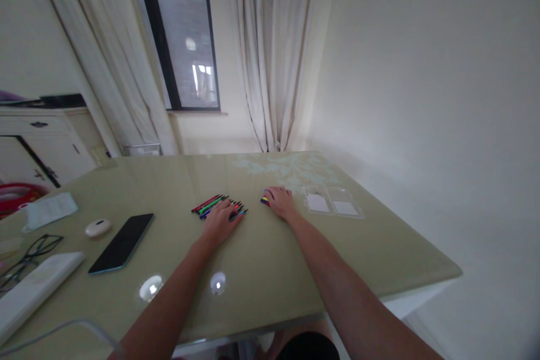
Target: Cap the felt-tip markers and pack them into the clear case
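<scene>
Several coloured marker pens (213, 203) lie side by side on the olive-green table (270, 259). My left hand (221, 219) rests flat on their near ends, fingers stretched out. My right hand (280, 201) lies further right, curled over a small bundle of coloured pens (265, 200) whose tips stick out at its left side. An open clear plastic case (333, 202) lies just right of my right hand.
On the left of the table lie a black phone (122, 242), a small white oval object (98, 228), glasses (29, 256), a white remote-like bar (34, 289) and folded paper (49, 209). Curtains, a window and a white wall lie beyond.
</scene>
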Available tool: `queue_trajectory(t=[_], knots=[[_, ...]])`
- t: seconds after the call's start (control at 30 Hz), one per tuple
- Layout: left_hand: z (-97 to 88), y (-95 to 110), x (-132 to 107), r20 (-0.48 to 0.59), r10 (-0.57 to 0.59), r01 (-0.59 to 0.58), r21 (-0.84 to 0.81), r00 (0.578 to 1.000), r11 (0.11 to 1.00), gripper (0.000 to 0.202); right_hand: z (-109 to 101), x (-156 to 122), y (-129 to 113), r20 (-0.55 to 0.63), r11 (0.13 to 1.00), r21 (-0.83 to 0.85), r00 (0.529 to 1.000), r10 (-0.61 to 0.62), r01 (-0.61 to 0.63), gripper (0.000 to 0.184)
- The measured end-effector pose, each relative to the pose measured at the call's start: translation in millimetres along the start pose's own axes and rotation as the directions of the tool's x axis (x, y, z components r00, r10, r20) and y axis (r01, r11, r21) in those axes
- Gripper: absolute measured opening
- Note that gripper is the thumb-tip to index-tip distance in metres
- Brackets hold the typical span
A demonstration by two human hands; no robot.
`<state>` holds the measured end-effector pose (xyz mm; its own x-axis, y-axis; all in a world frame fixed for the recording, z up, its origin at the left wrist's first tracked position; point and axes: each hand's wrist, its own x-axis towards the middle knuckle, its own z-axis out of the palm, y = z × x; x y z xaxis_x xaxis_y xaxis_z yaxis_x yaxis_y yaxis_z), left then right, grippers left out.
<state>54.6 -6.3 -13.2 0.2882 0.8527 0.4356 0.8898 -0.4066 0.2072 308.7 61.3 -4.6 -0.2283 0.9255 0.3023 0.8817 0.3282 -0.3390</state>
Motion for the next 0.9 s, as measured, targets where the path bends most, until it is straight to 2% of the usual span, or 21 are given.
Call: queue_trajectory(t=[0.47, 0.7, 0.9], knots=[[1.1, 1.7, -2.7, -0.110, 0.074, -0.083, -0.073, 0.991, 0.994, 0.032, 0.0, 4.2, -1.2, 0.002, 0.999, -0.041, 1.000, 0.028, -0.028, 0.043], [1.3, 4.6, -7.0, -0.159, 0.082, -0.104, -0.134, 0.984, 0.986, 0.033, -0.6, 3.7, -3.7, -0.064, 0.989, -0.093, 0.992, 0.109, -0.114, 0.052], [3.7, 8.8, -12.7, -0.142, 0.053, -0.074, -0.146, 0.988, 0.987, 0.034, -0.6, 3.1, -4.6, -0.105, 0.977, -0.122, 0.981, 0.160, -0.173, 0.056]])
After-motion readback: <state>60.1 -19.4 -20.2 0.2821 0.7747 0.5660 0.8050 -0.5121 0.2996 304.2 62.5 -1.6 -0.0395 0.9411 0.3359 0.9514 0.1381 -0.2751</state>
